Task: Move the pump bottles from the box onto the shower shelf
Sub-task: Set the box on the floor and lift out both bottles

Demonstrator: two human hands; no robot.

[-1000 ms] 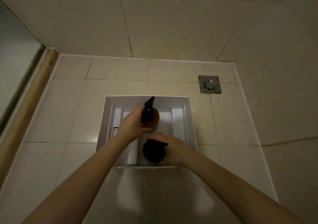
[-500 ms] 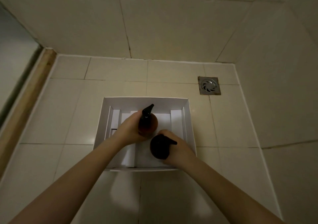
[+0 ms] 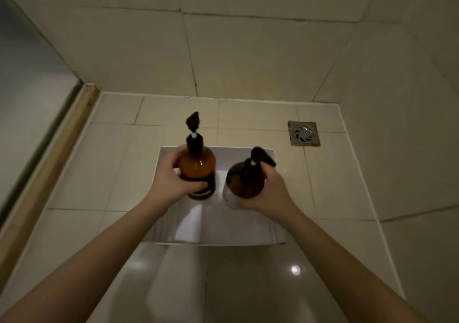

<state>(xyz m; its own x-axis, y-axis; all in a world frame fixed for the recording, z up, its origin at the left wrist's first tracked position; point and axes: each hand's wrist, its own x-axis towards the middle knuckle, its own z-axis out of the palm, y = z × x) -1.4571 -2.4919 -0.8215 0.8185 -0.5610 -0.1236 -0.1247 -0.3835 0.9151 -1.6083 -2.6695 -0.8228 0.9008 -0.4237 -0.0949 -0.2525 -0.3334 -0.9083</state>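
Note:
Two amber pump bottles with black pump heads are held up above a white cardboard box point(image 3: 248, 235) that stands on the tiled floor. My left hand point(image 3: 171, 176) grips the left bottle point(image 3: 197, 166) around its body, upright, pump pointing away. My right hand point(image 3: 270, 191) holds the right bottle point(image 3: 244, 180) from its right side and underneath; it has a pale label low on its body. Both bottles are raised clear of the box. No shower shelf is in view.
A metal floor drain point(image 3: 304, 133) lies in the tiles at the back right. Tiled walls close the corner behind and to the right. A wooden threshold strip point(image 3: 57, 154) and a glass panel run along the left.
Both hands have lifted their bottles up out of the box towards the camera. The bottles now stand side by side above it, and the view has tilted up a little.

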